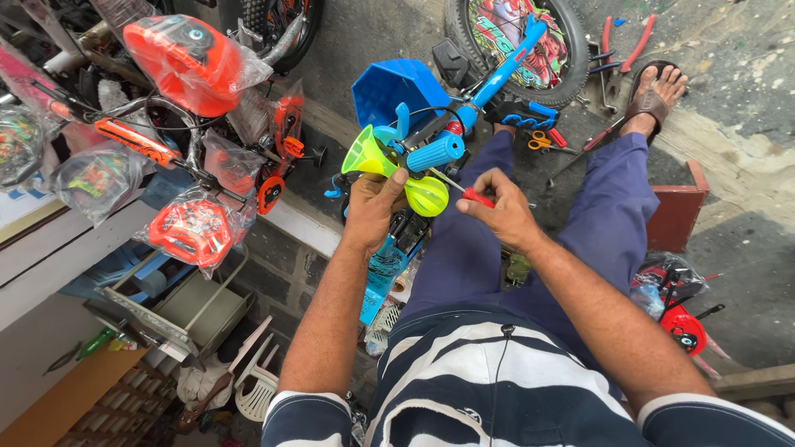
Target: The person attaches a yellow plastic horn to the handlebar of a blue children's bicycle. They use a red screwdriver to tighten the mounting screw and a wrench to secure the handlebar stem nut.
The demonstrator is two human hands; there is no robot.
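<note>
A yellow-green plastic horn with a round squeeze bulb (406, 178) sits against the handlebar of a small blue bicycle, just beside its light-blue ribbed rubber grip (436, 151). The left hand (373, 207) is curled around the horn from below, thumb pressed near the bulb, holding it in place. The right hand (499, 207) lies just to the horn's right, fingers pinched shut on the red handle of a screwdriver (476, 197) whose thin shaft points toward the bulb. Above the horn stands a blue plastic front basket (396, 89). Orange-handled scissors (540, 141) lie on the ground beyond the knees.
</note>
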